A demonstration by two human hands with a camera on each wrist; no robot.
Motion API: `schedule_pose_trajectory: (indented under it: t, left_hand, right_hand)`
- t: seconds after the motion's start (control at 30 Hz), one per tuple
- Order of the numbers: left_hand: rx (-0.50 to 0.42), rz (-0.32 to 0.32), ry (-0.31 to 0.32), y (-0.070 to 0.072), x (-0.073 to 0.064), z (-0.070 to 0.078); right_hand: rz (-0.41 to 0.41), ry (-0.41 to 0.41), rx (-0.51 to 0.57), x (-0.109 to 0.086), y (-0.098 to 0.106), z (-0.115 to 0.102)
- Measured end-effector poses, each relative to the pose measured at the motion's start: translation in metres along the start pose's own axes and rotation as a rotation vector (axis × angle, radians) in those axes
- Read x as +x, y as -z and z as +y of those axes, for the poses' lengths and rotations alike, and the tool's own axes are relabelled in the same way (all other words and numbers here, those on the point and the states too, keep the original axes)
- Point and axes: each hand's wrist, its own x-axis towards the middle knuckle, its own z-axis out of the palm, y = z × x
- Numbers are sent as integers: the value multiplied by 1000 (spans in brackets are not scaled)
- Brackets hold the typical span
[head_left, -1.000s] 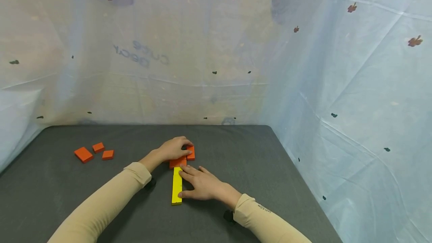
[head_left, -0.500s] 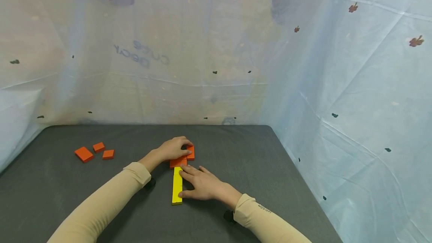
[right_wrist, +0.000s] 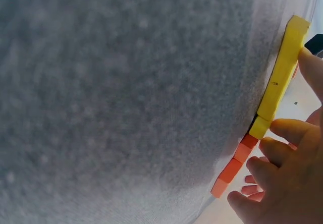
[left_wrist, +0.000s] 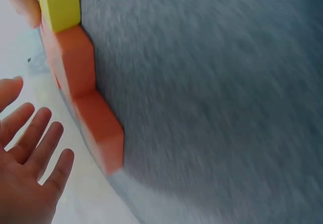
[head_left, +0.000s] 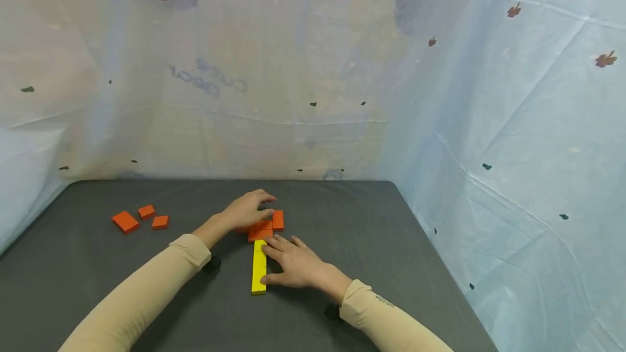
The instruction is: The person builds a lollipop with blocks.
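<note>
In the head view a long yellow block (head_left: 258, 276) and a short yellow one (head_left: 261, 245) lie end to end on the dark table. Orange blocks (head_left: 259, 236) join on at their far end, and another orange block (head_left: 277, 220) sits to the right. My left hand (head_left: 246, 209) hovers over the orange cluster, partly covering it. Its fingers look spread and hold nothing in the left wrist view, beside an orange block (left_wrist: 103, 128). With loosely extended fingers my right hand (head_left: 299, 266) touches the right side of the yellow blocks, thumb near the close end.
Loose on the left of the table lie a larger orange block (head_left: 125, 222) and two smaller orange blocks, one behind (head_left: 146, 211) and one in front (head_left: 160, 222). A pale printed sheet (head_left: 274, 140) hangs behind the table and along its right side.
My left hand has lifted off the orange blocks and shifted slightly back and left, its fingers opening. The right hand stays against the yellow blocks. The head view has shifted slightly.
</note>
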Motion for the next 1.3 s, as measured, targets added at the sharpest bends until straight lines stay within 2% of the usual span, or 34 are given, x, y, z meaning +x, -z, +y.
schedule_pose_trajectory:
  t: [0.17, 0.37, 0.6, 0.73, 0.83, 1.03, 1.17, 1.3]
  left_hand:
    - [3, 75, -4, 19, -14, -8]
    - [16, 141, 1, 45, -45, -24]
    - [80, 202, 54, 77, -87, -56]
    - [144, 230, 100, 90, -114, -79]
    - [200, 227, 132, 100, -135, -94]
    - [274, 194, 183, 111, -168, -124]
    - [312, 194, 176, 114, -184, -140]
    - [310, 200, 156, 114, -195, -148]
  right_hand:
    - [23, -11, -16, 1, 2, -2]
    - [41, -47, 4, 4, 4, 0]
    - [73, -99, 69, 7, 11, 12]
    - [63, -110, 91, 10, 9, 16]
    - [46, -119, 94, 14, 6, 19]
    - [26, -98, 79, 17, 0, 22]
    - [12, -77, 78, 17, 0, 19]
    - [2, -65, 80, 19, 0, 15]
